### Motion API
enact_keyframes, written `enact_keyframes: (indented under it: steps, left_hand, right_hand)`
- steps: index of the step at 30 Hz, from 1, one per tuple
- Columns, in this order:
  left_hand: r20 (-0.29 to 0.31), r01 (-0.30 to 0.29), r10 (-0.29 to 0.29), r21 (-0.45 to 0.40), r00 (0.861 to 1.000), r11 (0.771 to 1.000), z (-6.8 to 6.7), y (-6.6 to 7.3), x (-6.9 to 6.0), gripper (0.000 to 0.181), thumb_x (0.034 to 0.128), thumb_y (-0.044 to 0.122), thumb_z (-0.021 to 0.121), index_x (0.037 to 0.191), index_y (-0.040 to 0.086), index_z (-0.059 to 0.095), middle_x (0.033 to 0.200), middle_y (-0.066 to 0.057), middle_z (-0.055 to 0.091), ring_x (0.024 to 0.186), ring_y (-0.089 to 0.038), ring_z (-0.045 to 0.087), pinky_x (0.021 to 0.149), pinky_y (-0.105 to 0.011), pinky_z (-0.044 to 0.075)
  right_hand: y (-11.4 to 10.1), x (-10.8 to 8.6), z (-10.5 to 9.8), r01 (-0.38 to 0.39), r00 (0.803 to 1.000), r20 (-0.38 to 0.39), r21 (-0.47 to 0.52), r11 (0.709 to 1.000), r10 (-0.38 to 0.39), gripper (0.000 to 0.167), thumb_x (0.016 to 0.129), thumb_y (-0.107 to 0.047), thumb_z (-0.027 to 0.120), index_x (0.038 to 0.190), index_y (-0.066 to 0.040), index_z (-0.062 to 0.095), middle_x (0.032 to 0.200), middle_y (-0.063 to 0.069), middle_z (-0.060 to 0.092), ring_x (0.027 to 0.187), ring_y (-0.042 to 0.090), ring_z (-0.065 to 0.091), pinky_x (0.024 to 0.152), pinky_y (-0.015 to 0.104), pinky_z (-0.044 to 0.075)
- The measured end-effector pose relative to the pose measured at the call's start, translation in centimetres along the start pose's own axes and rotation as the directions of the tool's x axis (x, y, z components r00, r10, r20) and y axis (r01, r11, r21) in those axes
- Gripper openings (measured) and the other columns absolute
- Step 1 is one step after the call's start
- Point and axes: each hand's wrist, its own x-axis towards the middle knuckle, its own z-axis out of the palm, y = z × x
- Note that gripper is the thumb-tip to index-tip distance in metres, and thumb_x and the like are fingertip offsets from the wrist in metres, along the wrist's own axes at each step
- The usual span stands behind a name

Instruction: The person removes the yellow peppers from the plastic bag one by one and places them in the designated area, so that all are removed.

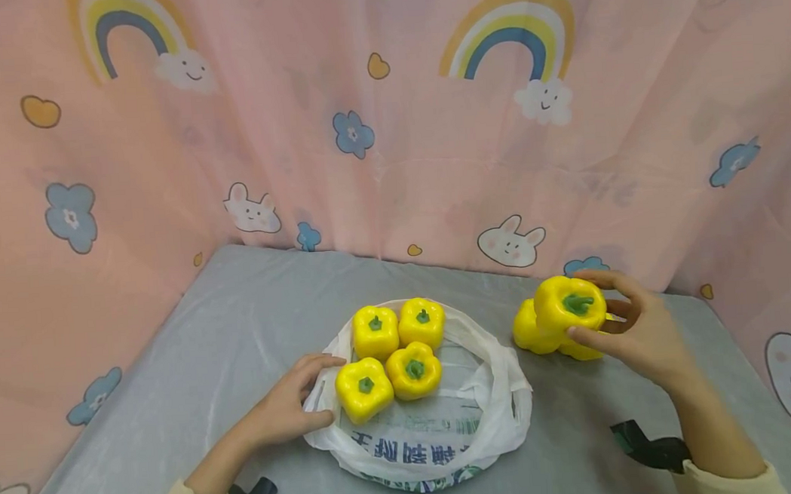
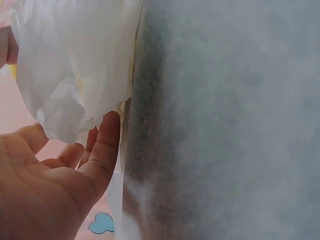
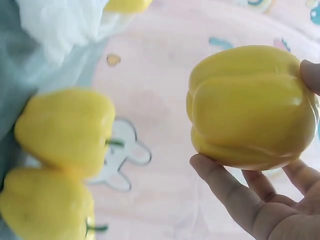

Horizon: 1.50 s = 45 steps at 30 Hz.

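As the right hand point(image 1: 646, 337) grips a yellow bell pepper point(image 1: 556, 309) between thumb and fingers at the right of the frame, the left hand point(image 1: 286, 405), thumb and fingers spread apart, touches the left rim of a white plastic bag point(image 1: 513, 391) at lower centre. Four yellow peppers point(image 1: 376, 333) sit together in the bag's upper-left part, stems showing. Two more peppers point(image 3: 65, 132), partly hidden behind the held one in the head view, rest on a grey-covered table point(image 1: 256, 308). Pink cloth point(image 1: 423, 139) with rainbows and rabbits fills the upper frame.
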Motion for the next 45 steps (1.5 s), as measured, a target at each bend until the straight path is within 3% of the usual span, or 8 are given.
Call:
enact_keyframes:
  steps: [12, 20, 27, 34, 45]
  left_hand:
    - [-0.015, -0.011, 0.011, 0.018, 1.000, 1.000, 0.0, 0.0, -0.1, 0.062, 0.0741, 0.018, 0.073, 0.132, 0.025, 0.052, 0.140, -0.008, 0.044, 0.132, -0.036, 0.042, 0.105, -0.058, 0.040]
    - [-0.008, -0.004, 0.004, 0.008, 1.000, 1.000, 0.0, 0.0, 0.0, 0.062, 0.0742, 0.018, 0.073, 0.132, 0.025, 0.051, 0.140, -0.008, 0.043, 0.133, -0.036, 0.041, 0.106, -0.058, 0.039]
    - [-0.006, 0.009, -0.009, 0.005, 1.000, 1.000, 0.1, -0.1, 0.0, 0.062, 0.0744, 0.017, 0.074, 0.132, 0.026, 0.051, 0.141, -0.007, 0.042, 0.134, -0.036, 0.040, 0.106, -0.058, 0.038]
    - [-0.010, 0.003, -0.003, 0.011, 1.000, 1.000, 0.1, -0.1, 0.0, 0.062, 0.0740, 0.017, 0.074, 0.131, 0.026, 0.051, 0.140, -0.007, 0.043, 0.134, -0.036, 0.040, 0.107, -0.059, 0.038]
    - [-0.008, 0.006, -0.005, 0.014, 1.000, 1.000, 0.0, -0.1, 0.0, 0.063, 0.0744, 0.018, 0.074, 0.132, 0.025, 0.051, 0.141, -0.008, 0.043, 0.134, -0.037, 0.040, 0.107, -0.059, 0.037]
  right_hand:
    - [4.2, -1.0, -3.7, -0.095, 0.991, -0.098, -0.045, 0.994, 0.090, 0.066, 0.078, -0.002, 0.077, 0.138, -0.015, 0.051, 0.115, -0.020, 0.046, 0.089, -0.015, 0.053, 0.063, 0.010, 0.052]
    - [6.8, -1.7, -5.3, -0.208, 0.969, -0.156, -0.081, 0.975, 0.193, 0.066, 0.080, -0.009, 0.077, 0.140, -0.019, 0.050, 0.111, -0.028, 0.044, 0.083, -0.016, 0.051, 0.061, 0.007, 0.049]
    - [9.3, -2.4, -6.2, -0.271, 0.955, -0.163, -0.148, 0.951, 0.246, 0.066, 0.082, -0.018, 0.076, 0.142, -0.013, 0.047, 0.108, -0.031, 0.037, 0.080, -0.013, 0.045, 0.060, 0.006, 0.047]
    - [12.0, -3.0, -6.6, -0.326, 0.945, -0.089, -0.136, 0.936, 0.316, 0.065, 0.084, -0.025, 0.074, 0.143, -0.019, 0.046, 0.112, -0.033, 0.038, 0.083, -0.015, 0.042, 0.061, 0.009, 0.048]
    - [14.6, -3.4, -6.5, -0.303, 0.953, -0.017, -0.083, 0.949, 0.303, 0.063, 0.086, -0.019, 0.072, 0.143, -0.020, 0.045, 0.112, -0.034, 0.039, 0.084, -0.017, 0.046, 0.064, 0.009, 0.049]
